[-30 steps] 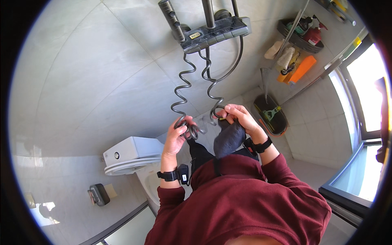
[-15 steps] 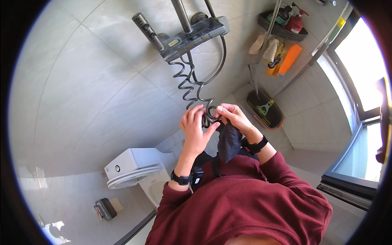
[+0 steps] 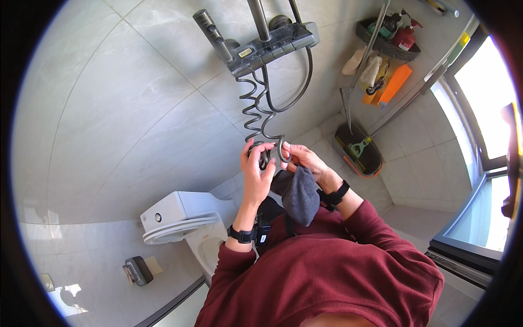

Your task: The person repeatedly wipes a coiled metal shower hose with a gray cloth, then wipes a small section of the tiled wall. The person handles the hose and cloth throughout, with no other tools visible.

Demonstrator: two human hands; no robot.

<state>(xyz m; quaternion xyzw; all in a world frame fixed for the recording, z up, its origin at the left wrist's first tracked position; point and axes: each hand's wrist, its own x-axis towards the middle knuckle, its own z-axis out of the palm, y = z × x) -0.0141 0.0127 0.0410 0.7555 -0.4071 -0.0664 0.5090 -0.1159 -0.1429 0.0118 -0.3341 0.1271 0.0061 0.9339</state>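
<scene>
A dark grey coiled hose (image 3: 252, 116) hangs from the shower mixer (image 3: 275, 50), its lower loops gathered between my hands. My left hand (image 3: 256, 174) has its fingers curled round a bunch of these loops. Pinched in the fingers of my right hand (image 3: 309, 159) is one loop of the hose, and a dark grey cloth (image 3: 300, 197) hangs just under that hand. How the cloth is gripped is partly hidden behind the fingers. The hose's lower end cannot be made out.
A white toilet (image 3: 182, 210) with its lid raised stands at the left. On the right, a dark bucket (image 3: 357, 155) holds cleaning tools below a corner shelf (image 3: 389, 44) with bottles. An open window (image 3: 479, 218) lies at the far right.
The view has shifted, so the mixer sits further right. My left fingers have closed more round the loops, and the cloth hangs more spread out.
</scene>
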